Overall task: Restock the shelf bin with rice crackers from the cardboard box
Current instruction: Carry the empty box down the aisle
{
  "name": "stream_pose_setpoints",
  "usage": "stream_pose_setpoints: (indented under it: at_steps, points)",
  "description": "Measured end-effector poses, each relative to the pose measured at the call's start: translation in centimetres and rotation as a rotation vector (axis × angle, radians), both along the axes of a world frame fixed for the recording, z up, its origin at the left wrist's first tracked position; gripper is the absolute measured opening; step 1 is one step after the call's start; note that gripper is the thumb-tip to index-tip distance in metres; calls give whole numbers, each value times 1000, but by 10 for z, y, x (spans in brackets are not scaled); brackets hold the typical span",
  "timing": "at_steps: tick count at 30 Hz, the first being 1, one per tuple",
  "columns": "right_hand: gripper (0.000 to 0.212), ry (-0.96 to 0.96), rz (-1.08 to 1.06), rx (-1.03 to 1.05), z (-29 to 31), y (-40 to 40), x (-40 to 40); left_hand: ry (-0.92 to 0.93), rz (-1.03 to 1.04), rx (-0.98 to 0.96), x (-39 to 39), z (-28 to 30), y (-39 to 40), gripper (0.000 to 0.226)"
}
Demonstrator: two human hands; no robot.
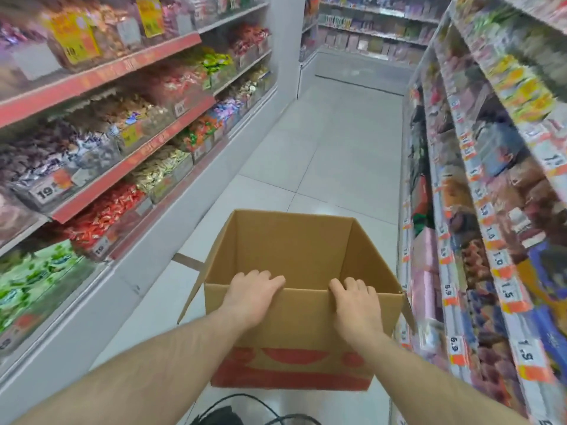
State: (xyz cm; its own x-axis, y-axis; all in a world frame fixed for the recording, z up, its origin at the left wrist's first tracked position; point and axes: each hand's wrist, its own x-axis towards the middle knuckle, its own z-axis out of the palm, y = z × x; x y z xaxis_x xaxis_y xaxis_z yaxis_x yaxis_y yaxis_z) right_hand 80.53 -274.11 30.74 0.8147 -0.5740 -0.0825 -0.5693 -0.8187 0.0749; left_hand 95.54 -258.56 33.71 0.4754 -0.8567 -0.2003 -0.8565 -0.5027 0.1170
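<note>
An open brown cardboard box (294,329) with red print on its front is held up in front of me over the aisle floor. My left hand (250,297) grips the near top edge on the left, fingers hooked inside. On the same edge to the right, my right hand (356,302) holds on the same way. The inner walls that show are bare cardboard; the bottom of the box is hidden, and no rice crackers are visible inside. Which shelf bin holds rice crackers I cannot tell.
Shelves with clear bins of wrapped sweets (104,216) line the left side. Packed shelves with orange price tags (478,240) run close along the right. A white tiled aisle floor (322,154) leads ahead to more shelving. A dark cable (242,406) shows at the bottom.
</note>
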Motion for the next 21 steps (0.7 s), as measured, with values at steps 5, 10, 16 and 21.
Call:
stream_pose_setpoints:
  at_steps: [5, 10, 16, 21]
  points:
    - [42, 31, 154, 7, 5, -93, 112, 6, 136, -19, 85, -13, -72, 30]
    - [40, 84, 299, -23, -19, -165, 236, 37, 251, -16, 186, -54, -128, 36]
    - [33, 218, 448, -13, -53, -225, 374, 157, 404, -4, 289, -101, -178, 37]
    - [50, 313, 593, 39, -69, -258, 470, 212, 552, -8, 353, -123, -208, 46]
